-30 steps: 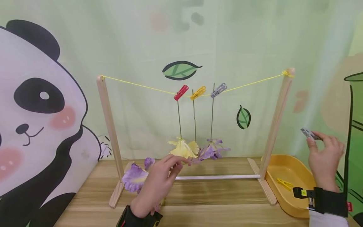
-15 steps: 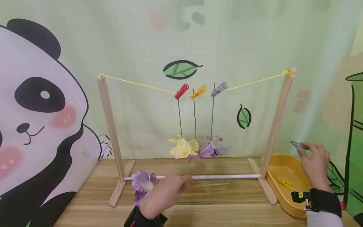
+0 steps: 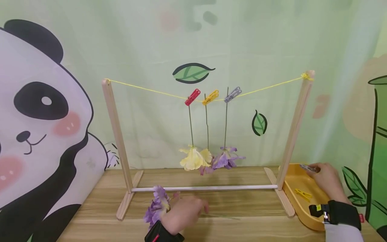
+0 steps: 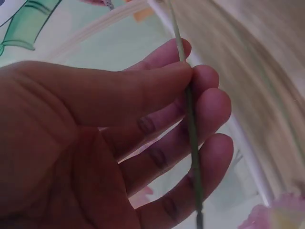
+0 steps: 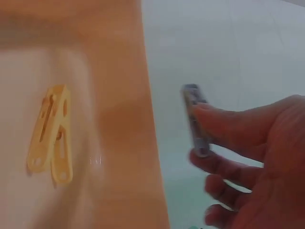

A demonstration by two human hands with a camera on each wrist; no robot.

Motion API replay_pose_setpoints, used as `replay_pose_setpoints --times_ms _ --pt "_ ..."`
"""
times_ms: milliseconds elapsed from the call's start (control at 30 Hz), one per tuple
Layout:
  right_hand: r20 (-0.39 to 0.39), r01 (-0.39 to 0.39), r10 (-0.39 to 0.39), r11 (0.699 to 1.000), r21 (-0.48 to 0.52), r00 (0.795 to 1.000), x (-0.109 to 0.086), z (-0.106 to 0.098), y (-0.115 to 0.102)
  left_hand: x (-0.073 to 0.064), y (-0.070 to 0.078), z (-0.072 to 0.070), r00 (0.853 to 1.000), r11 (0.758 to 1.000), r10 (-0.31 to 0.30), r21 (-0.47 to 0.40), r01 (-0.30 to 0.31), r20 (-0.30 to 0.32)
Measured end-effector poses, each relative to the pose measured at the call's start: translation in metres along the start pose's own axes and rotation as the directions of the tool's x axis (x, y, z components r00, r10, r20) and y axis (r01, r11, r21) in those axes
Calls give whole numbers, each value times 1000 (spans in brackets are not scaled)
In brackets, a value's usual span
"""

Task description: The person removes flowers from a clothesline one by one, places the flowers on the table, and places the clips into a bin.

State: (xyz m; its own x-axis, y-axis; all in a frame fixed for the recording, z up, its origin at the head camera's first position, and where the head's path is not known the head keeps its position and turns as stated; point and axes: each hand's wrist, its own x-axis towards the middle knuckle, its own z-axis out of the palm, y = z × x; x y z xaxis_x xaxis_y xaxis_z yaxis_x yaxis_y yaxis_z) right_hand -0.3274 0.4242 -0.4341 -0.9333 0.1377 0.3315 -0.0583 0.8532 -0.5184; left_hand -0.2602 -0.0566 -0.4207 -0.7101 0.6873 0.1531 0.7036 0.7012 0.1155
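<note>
A panda-print backdrop (image 3: 151, 33) meets the wooden table (image 3: 235, 232)'s back edge. Well in from its left edge, the left hand (image 3: 185, 215) pinches the thin green stem (image 4: 193, 133) of a ruffled purple iris (image 3: 156, 205); near the yellow tray (image 3: 297, 181)'s back edge, the right hand (image 3: 328, 179) pinches a gray clothespin (image 3: 307, 168).

A pale green cloth backdrop (image 3: 142, 40) hangs behind a wood-grain table (image 3: 99, 208). A large printed panda (image 3: 77, 181) fills its left side, outlined leaves (image 3: 193, 73) dot the middle, and green bamboo (image 3: 381, 168) stands at the right edge.
</note>
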Motion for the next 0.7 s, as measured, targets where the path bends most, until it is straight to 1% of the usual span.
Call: replay_pose_setpoints --times_ms 67,133,267,367,400,533,700 --pt "81 -11 11 1000 -2 997 0 -2 1 1 -1 5 1000 999 24 43 -23 -18" --pt "145 -8 9 1000 -8 989 0 -3 1 2 -3 9 998 996 43 75 -40 -39" --pt "235 -22 26 1000 -19 972 0 -5 0 3 -4 14 997 994 40 103 -33 -62" --pt "311 -55 56 998 -14 949 1 -6 -2 4 -4 16 998 993 30 119 -22 -63" --pt "336 -76 75 997 -10 939 1 -6 -2 4 -4 16 998 993 26 117 -19 -57" --pt "411 -120 118 993 -20 904 2 -3 0 4 -4 15 999 996 22 91 -19 -35" --pt "483 -106 106 994 -28 869 0 1 3 4 -3 14 999 996 28 83 -26 -20"
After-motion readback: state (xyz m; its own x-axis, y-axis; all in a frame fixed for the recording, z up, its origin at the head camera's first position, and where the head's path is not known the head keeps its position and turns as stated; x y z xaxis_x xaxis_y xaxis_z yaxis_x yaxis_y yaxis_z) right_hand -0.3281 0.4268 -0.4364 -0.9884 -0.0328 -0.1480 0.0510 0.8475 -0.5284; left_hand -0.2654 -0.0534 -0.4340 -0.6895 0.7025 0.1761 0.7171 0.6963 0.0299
